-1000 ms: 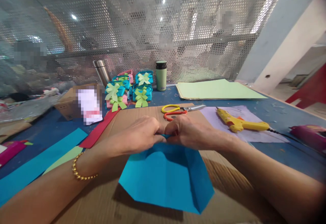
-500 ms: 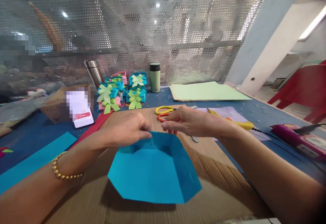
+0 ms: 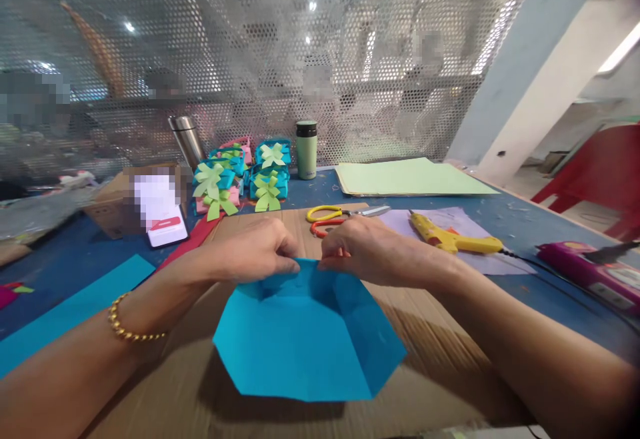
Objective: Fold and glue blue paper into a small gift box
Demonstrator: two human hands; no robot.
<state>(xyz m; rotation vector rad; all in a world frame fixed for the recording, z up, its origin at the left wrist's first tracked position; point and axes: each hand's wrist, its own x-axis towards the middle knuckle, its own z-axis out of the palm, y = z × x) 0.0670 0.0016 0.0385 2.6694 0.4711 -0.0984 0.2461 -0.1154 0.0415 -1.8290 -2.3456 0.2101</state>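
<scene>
A blue folded paper box, its near side spread flat and its far and side walls raised, is held over a cardboard sheet. My left hand pinches the top of its far wall, left of the middle. On the right part of that same edge, my right hand is closed with thumb and fingers on the paper. The fingertips behind the wall are hidden. Just beyond my right hand lie scissors with yellow and orange handles, partly covered by the hand.
A yellow glue gun rests on lilac paper at right, near a purple power strip. Several small paper baskets, a green tumbler and pale green sheets stand at the back. A phone leans on a carton at left.
My right hand has come down onto the far wall's edge and now grips it. My left hand keeps its hold. The scissors' blades show more clearly.
</scene>
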